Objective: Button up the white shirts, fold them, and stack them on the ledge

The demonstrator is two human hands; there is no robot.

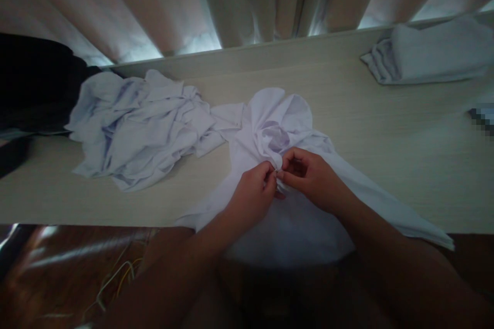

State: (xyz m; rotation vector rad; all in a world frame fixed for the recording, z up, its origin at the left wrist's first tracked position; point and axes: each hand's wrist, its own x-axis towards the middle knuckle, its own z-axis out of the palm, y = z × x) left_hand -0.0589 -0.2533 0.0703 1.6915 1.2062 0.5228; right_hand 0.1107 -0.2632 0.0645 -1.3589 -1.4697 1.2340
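Observation:
A white shirt (297, 229) lies spread in front of me, its collar end pointing away and its lower part hanging over the table's near edge. One sleeve reaches out to the right. My left hand (255, 187) pinches the front of the shirt just below the collar opening. Against its fingertips, my right hand (314, 177) pinches the same spot with thumb and forefinger. Both hands are closed on the fabric there; whether a button is between the fingertips is too small to make out.
A crumpled heap of white cloth (146, 128) touches the shirt's left side on the pale table (386, 133). Folded white cloth (436, 54) lies at the back right. A black bag-like thing (34, 82) stands far left, curtains (262, 0) hang behind, and cables (116, 277) lie below left.

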